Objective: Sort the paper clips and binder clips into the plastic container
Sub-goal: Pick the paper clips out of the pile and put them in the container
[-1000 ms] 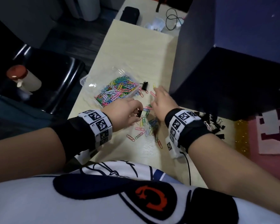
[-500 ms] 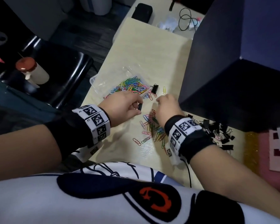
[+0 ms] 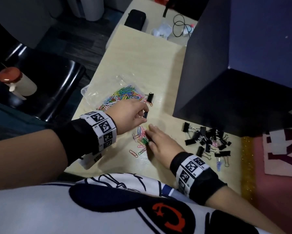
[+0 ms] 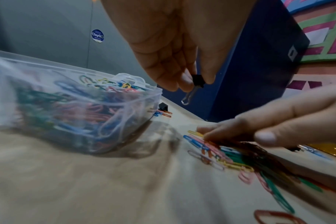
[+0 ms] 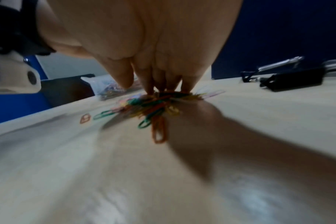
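Observation:
My left hand (image 3: pixel 133 114) pinches a small black binder clip (image 3: pixel 145 115) between thumb and fingers, held above the table; the clip (image 4: pixel 197 79) hangs with its wire loop down. My right hand (image 3: pixel 158 141) lies flat with straight fingers pressing on a loose heap of coloured paper clips (image 3: pixel 142 137), and its fingertips (image 5: pixel 163 86) touch the heap (image 5: pixel 153 109). The clear plastic container (image 3: pixel 98 93) full of coloured paper clips stands just left of my left hand. A pile of black binder clips (image 3: pixel 207 141) lies to the right.
Another black binder clip (image 3: pixel 149 97) and a few paper clips lie beside the container's right corner. A tall dark blue box (image 3: pixel 226 81) stands close on the right. A black pouch (image 3: pixel 135 19) and cables (image 3: pixel 180 26) lie at the table's far end. A black chair (image 3: pixel 45 88) is at left.
My right hand has drawn back toward me, dragging the paper clip heap with it. My left hand has lifted slightly with the binder clip still pinched.

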{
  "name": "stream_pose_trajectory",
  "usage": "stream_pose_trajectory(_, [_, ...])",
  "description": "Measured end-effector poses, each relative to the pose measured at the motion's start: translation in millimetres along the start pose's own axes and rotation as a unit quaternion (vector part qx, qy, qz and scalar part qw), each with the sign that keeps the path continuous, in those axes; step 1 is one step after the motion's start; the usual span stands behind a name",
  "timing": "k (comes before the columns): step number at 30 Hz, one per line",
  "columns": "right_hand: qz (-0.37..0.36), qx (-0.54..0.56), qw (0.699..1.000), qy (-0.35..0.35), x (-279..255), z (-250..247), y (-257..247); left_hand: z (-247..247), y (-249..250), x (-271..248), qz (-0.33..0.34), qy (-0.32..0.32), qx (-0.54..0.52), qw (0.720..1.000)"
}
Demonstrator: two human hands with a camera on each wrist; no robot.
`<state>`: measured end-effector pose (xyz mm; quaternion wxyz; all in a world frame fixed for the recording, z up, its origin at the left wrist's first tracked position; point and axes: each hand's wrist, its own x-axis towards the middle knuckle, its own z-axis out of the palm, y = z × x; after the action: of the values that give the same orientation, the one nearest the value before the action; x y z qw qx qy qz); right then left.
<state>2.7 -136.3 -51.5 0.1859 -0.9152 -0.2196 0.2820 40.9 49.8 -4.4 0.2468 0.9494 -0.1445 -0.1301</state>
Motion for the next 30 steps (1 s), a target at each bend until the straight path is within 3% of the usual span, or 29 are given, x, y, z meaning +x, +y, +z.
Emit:
stream_pose_trajectory(3, [0.09,0.033,0.989,0.113,-8,-11,9,4,9,7,0.011,-0.015,0.009,1.0])
stream_pose_trajectory(6, [0.18,0.039,0.977,0.104,-19,-12,15,11,17,13,0.027,-0.032,0.03,0.999])
stream_pose_trajectory(10, [0.119,0.071,0.989,0.058,-35,0,12,21,29,26,0.04,-0.066,0.076,0.994])
stream_pose_trajectory(12, [0.118,0.1,0.985,0.073,-43,2,14,26,38,33,0.047,-0.067,0.082,0.993])
stream_pose_trajectory(16, [0.171,0.092,0.969,0.151,-52,-1,25,35,67,40,0.091,-0.057,0.011,0.994])
stream_pose_trajectory(18, [0.217,0.078,0.965,0.125,-55,-3,30,39,77,42,0.106,-0.057,0.004,0.993])
stream_pose_trajectory(20, [0.227,0.067,0.967,0.091,-55,-4,33,44,73,43,0.086,-0.064,0.03,0.994])
stream_pose_trajectory(22, [0.208,0.066,0.973,0.081,-52,-5,32,47,62,41,0.024,-0.103,0.089,0.99])
stream_pose_trajectory(25, [0.179,0.073,0.978,0.079,-42,-8,29,46,44,29,-0.034,-0.159,0.201,0.966])
stream_pose_trajectory(30, [0.139,0.066,0.982,0.114,-19,-20,19,48,28,7,0.012,-0.185,0.151,0.971])
